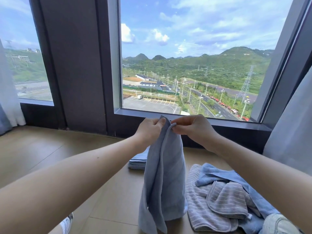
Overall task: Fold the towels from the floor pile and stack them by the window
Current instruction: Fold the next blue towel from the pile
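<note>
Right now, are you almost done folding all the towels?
Not yet. Done: a small folded stack lies under the window. In hand: the left hand and right hand pinch the top of a blue towel, which hangs unfolded. Left: the floor pile of crumpled striped and blue towels.

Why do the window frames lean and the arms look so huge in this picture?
Head view: the wide-angle lens bends the window frame near the edges and stretches the forearms nearest it; head view again: daylight lights the left hand, right hand and held blue towel softly, without glare.
</note>
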